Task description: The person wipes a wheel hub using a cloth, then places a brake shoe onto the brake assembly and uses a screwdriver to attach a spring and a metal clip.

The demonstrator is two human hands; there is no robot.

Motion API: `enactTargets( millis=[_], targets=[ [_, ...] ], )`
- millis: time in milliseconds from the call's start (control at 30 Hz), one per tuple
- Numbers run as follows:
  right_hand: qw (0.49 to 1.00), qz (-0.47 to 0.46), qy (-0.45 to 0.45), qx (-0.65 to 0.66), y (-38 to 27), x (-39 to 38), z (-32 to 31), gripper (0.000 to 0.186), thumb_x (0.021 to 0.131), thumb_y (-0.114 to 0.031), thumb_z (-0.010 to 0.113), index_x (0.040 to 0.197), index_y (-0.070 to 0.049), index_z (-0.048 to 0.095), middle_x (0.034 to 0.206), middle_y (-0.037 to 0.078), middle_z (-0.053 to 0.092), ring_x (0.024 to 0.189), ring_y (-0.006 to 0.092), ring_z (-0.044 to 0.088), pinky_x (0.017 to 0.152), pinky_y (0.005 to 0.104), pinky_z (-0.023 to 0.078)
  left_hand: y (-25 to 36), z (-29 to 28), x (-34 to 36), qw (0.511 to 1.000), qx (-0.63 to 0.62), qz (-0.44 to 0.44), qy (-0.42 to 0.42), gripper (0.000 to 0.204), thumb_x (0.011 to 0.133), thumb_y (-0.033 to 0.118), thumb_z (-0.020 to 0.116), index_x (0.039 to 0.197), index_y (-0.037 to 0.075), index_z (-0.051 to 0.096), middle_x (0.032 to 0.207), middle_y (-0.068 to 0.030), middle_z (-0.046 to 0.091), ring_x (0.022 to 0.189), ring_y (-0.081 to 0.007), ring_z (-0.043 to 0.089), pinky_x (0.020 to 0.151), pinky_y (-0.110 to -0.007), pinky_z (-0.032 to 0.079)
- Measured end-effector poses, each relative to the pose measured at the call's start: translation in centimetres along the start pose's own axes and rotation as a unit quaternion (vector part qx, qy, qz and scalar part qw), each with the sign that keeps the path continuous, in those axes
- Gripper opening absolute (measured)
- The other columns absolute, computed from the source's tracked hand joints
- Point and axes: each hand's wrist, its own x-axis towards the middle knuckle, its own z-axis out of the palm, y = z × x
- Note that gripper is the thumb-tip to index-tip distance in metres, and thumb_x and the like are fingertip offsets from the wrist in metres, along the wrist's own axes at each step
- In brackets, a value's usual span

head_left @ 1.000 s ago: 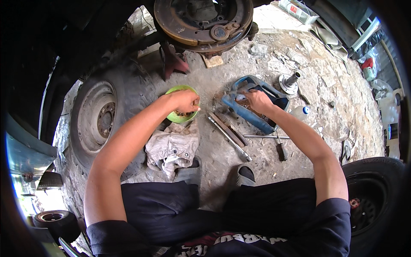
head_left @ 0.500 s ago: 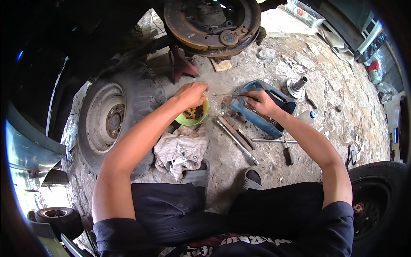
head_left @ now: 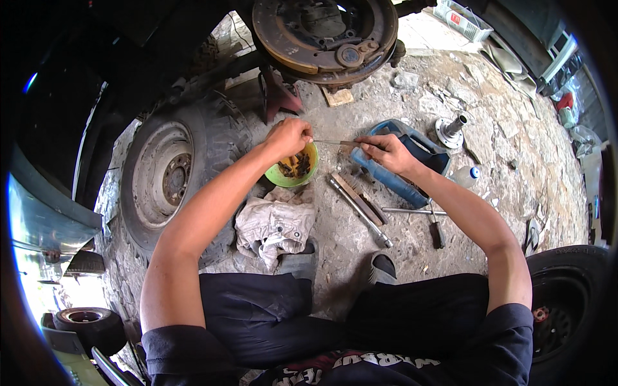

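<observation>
My right hand [head_left: 386, 152], fingers closed, grips a slim, rod-like tool [head_left: 335, 142] with a greyish shaft, brownish near my fingers. Its far tip reaches the fingertips of my left hand [head_left: 290, 136]. That hand is closed in a pinch above the rim of a green bowl [head_left: 280, 178]; what it holds, if anything, is too small to make out. Inside the bowl lie several small dark, rusty parts [head_left: 298, 166]. Beneath my right hand is a blue cut-open plastic container [head_left: 398, 184], its contents partly hidden by my forearm.
A rusty brake assembly [head_left: 309, 55] hangs ahead, with a red jack stand [head_left: 281, 98] near it. To the left lies a large wheel [head_left: 161, 170]. A crumpled cloth [head_left: 273, 225], a metal bar [head_left: 360, 212], a screwdriver [head_left: 438, 233] and a flanged spindle [head_left: 450, 132] rest on the ground.
My right hand has moved the slim tool slightly left, so its tip now meets my left fingertips. My left hand stays above the bowl. The whole view has shifted a little.
</observation>
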Motion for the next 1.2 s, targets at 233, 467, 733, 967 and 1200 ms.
enactTargets(
  millis=[233,467,733,967,1200],
  targets=[
    [0.994,0.063,0.032,0.082,1.6,0.0,-1.0,0.031,0.1,-0.02,0.057,0.124,-0.002,0.066,0.072,-0.001,0.06,0.064,0.0056,0.051,0.059,0.0241,0.043,-1.3,-0.7,1.3,0.973,-0.175,-0.147,0.009,0.015,0.085,0.015,0.072,0.087,0.0,0.07,0.077,-0.0112,0.071,0.071,-0.0186,0.069,0.065,-0.034,0.052],
    [0.993,0.067,0.032,0.091,2.6,-0.1,-1.3,0.032,0.1,-0.021,0.057,0.124,-0.002,0.066,0.072,-0.003,0.059,0.063,0.0049,0.049,0.058,0.0234,0.041,-2.1,0.3,-0.1,0.994,-0.101,-0.01,0.04,0.027,0.084,0.018,0.075,0.102,0.001,0.065,0.077,-0.0064,0.068,0.07,-0.0166,0.065,0.067,-0.032,0.052],
    [0.989,0.092,0.006,0.112,1.7,0.2,-0.9,0.032,0.1,-0.023,0.059,0.125,-0.004,0.066,0.075,-0.002,0.061,0.065,0.0055,0.048,0.06,0.0231,0.039,-0.6,-1.0,0.2,1.0,-0.025,0.011,0.002,0.022,0.081,0.017,0.078,0.092,-0.001,0.072,0.078,-0.008,0.071,0.069,-0.016,0.068,0.064,-0.03,0.052],
    [0.973,0.158,-0.01,0.169,2.0,0.5,-1.7,0.032,0.101,-0.022,0.057,0.126,-0.003,0.065,0.078,-0.001,0.061,0.065,0.0059,0.047,0.06,0.023,0.039,-3.2,-2.1,0.4,0.928,-0.359,-0.075,-0.07,0.022,0.093,0.023,0.068,0.098,0.002,0.072,0.082,-0.0062,0.072,0.069,-0.0096,0.066,0.058,-0.028,0.052],
    [0.968,0.145,-0.002,0.206,1.6,0.8,-2.1,0.031,0.101,-0.019,0.057,0.124,-0.001,0.064,0.079,0.0,0.059,0.063,0.0062,0.045,0.056,0.0223,0.037,-6.1,-2.7,-0.2,0.95,-0.279,-0.138,0.009,0.029,0.095,0.034,0.065,0.088,0.007,0.064,0.076,0.0013,0.063,0.069,-0.0089,0.062,0.057,-0.025,0.049]
  ],
)
